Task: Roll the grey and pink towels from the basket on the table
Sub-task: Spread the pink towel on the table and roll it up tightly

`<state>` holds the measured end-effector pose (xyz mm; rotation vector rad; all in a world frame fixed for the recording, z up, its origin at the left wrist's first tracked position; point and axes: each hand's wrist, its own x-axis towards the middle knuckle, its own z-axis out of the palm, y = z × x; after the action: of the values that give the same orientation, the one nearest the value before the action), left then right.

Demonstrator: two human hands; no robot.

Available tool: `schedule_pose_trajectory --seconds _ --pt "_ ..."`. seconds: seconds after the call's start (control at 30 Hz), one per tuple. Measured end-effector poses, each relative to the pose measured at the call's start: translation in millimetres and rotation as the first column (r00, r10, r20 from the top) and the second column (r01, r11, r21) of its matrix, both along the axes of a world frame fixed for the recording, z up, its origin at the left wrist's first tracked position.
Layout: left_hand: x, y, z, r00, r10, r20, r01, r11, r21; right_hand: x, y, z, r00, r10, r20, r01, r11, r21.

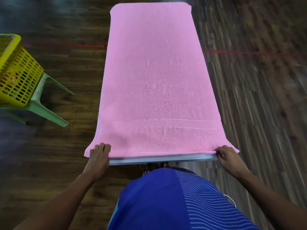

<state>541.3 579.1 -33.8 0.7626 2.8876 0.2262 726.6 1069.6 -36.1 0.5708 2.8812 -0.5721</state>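
Pink towel (154, 80) is gripped at both near corners. The left hand (99, 155) is curled over the left corner, and the right hand (227, 156) is closed on the right one. Both corners are drawn slightly outward, past the sides of the table (157, 159). The near hem is laid just behind the table's front edge, of which only a grey strip is left uncovered. Beyond the hands the towel is spread flat along the whole table, stitch lines near, rounded corners far, with hardly a wrinkle to be seen.

The step in hand is judged to be the start of the roll. It would be done well if the hem were turned over evenly by both hands at once, so that the first fold is kept parallel to the stitch lines. The first turn should be made tight and small, since a loose core is likely to sag later. The flared corners should be tucked in line with the sides before rolling, or the ends of the roll may be left ragged. Even pressure should be kept as the roll is pushed away, lest it run off to one side.

Further off to the left, a yellow basket (18, 72) is set on a green stool (41, 107) on the wooden floor (257, 97). Something is dimly seen through its holes, but whether it is the grey towel cannot be told.
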Motion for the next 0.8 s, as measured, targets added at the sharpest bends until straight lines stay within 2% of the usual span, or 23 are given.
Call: schedule_pose_trajectory --seconds 0.1,0.17,0.23,0.33,0.43,0.5,0.57,0.63,0.73,0.8 --pt "-2.4 -10.3 -1.6 0.997 0.046 0.066 -0.053 0.992 0.113 -0.1 2.6 1.8 0.999 -0.03 0.039 0.03 1.0 -0.002" --pt "-3.6 -16.2 -1.1 0.984 0.12 0.129 -0.145 0.968 0.206 -6.5 5.7 2.4 0.997 -0.032 0.069 0.032 0.999 0.002" --pt "-10.4 -14.0 4.1 0.955 0.21 0.209 -0.257 0.938 0.232 -18.6 6.1 5.6 0.993 -0.056 0.105 0.057 0.998 0.001" --pt "-28.6 -2.4 10.2 0.919 0.288 0.271 -0.336 0.929 0.153 -36.4 -1.0 9.9 0.987 -0.116 0.107 0.112 0.993 0.046" --pt "-39.6 7.7 4.4 0.938 0.332 0.099 -0.33 0.943 -0.039 -37.7 -7.0 7.3 0.993 -0.111 0.045 0.097 0.965 0.243" --pt "-39.4 14.6 2.2 0.928 0.372 -0.02 -0.371 0.919 -0.133 -36.4 -7.6 4.6 0.997 -0.075 0.008 0.07 0.958 0.278" --pt "-34.5 21.3 5.3 0.949 0.302 -0.093 -0.311 0.944 -0.109 -36.2 -9.9 0.6 0.998 -0.053 -0.018 0.055 0.986 0.158" --pt "-28.8 21.2 2.7 0.987 0.137 -0.085 -0.141 0.989 -0.046 -32.3 -16.2 -3.7 0.999 -0.023 -0.029 0.025 0.997 0.071" --pt "-18.4 14.0 -8.0 0.997 0.076 -0.003 -0.076 0.997 -0.015 -22.4 -20.5 -8.5 0.995 0.071 -0.064 -0.062 0.989 0.134" --pt "-9.0 8.8 -13.8 0.998 0.06 0.035 -0.059 0.998 -0.018 -20.2 -18.5 -6.4 0.995 0.074 -0.071 -0.065 0.989 0.13"
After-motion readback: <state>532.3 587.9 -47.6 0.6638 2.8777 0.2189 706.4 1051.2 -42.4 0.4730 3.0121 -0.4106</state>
